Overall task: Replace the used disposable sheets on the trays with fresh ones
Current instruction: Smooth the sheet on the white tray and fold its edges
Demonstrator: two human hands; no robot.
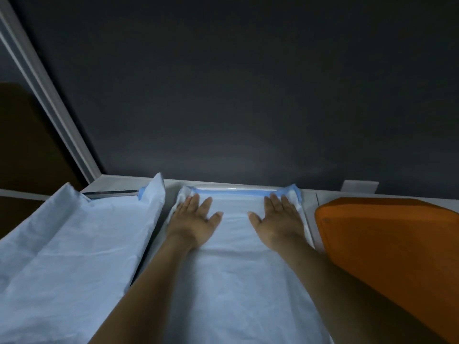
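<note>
Two bare hands are laid flat, palms down, on the middle sheet [238,281], which is taken as the landmark. The left hand [196,219] is pressed on the sheet's far left part, fingers spread and extended, nothing gripped. The right hand [278,219] is placed likewise on the far right part, fingers apart and extended, nothing gripped. Beyond the fingertips, the sheet's blue edge [233,192] is folded along the far rim of the middle tray [233,188], and both far corners are turned up. Left of the middle sheet, a second pale sheet [74,249] is draped over another tray, whose metal rim [111,194] is exposed at the far end. Right of the middle sheet, an orange tray [387,244] is seen lying uncovered. Behind everything, a dark wall [223,83] is visible.
</note>
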